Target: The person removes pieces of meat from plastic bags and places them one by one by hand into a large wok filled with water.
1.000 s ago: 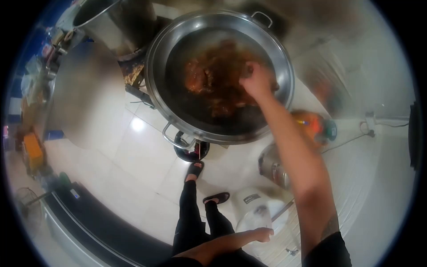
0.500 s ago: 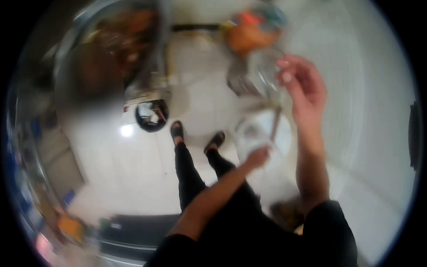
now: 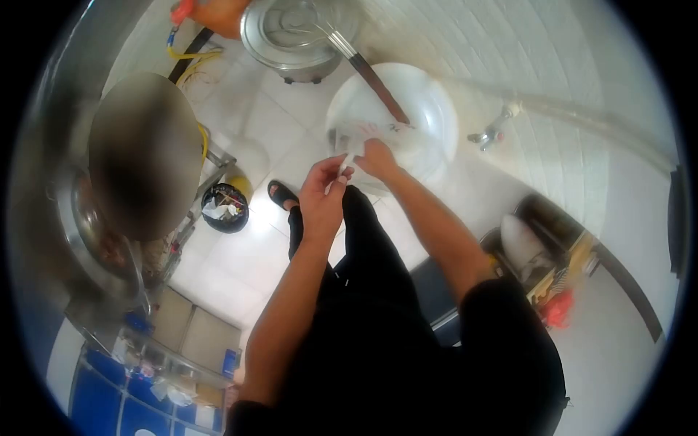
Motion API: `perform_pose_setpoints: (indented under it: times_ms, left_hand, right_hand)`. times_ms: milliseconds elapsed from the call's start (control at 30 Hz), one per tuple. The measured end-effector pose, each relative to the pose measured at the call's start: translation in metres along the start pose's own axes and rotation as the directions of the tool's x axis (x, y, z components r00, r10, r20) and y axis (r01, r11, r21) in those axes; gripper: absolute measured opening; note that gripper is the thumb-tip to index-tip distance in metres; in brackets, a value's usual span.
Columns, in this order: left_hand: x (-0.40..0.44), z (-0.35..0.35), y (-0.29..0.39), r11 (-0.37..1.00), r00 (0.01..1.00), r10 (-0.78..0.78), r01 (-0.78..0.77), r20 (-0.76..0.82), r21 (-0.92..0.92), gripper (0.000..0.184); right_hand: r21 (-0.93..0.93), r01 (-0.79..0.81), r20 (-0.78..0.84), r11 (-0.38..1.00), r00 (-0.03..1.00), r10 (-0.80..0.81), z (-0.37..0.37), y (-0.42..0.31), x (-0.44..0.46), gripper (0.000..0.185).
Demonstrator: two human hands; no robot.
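A clear plastic bag with red print spreads over the white basin in front of me. My left hand is closed, its fingertips pinching a whitish edge that looks like part of the bag. Just right of it, my right hand is closed on the bag's near side. Beyond the hands, a wire strainer with a brown wooden handle lies from the lidded metal pot across the basin's rim.
A black bin with litter stands on the tiled floor to the left. A tap juts from the right wall. At lower right is a shelf with a red bag. An orange container stands at the back. A blurred patch hides part of the left.
My right hand has come down from its raised place to the basin. My left hand has moved left, and both now meet at the bag. The view has turned right.
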State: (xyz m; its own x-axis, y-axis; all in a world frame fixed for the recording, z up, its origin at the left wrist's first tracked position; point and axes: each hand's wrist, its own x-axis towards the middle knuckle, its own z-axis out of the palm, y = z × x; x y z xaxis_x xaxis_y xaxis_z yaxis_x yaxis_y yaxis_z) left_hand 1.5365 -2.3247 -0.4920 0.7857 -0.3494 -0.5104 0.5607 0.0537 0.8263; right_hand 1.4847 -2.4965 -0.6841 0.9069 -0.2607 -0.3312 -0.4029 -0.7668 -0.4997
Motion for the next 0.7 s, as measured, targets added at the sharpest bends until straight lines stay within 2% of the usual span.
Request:
perform_pose_setpoints:
  times_ms: [200,533,600,667,700]
  left_hand:
    - [-0.009,0.007,-0.005,0.976,0.997,-0.066,0.059,0.031,0.212,0.033]
    - [-0.006,0.009,-0.003,0.966,0.999,-0.010,0.001,0.032,0.258,0.031]
    - [-0.003,0.011,0.005,0.977,0.997,-0.072,0.073,-0.012,0.201,0.031]
    - [0.003,0.011,0.006,0.979,0.999,-0.032,0.030,0.005,0.199,0.030]
    - [0.006,0.012,0.005,0.981,1.000,0.002,-0.006,0.023,0.195,0.029]
  right_hand:
    - [-0.328,-0.130,-0.058,0.936,0.991,0.117,0.072,-0.026,0.033,0.034]
    - [-0.506,-0.142,-0.037,0.850,0.989,0.143,0.081,-0.019,0.046,0.041]
    - [-0.495,-0.075,0.005,0.866,0.996,0.089,0.064,-0.008,0.048,0.042]
    - [-0.292,0.131,0.072,0.947,0.991,-0.115,0.020,0.001,0.037,0.045]
    - [-0.295,0.144,0.073,0.945,0.989,-0.128,0.005,0.003,0.032,0.045]
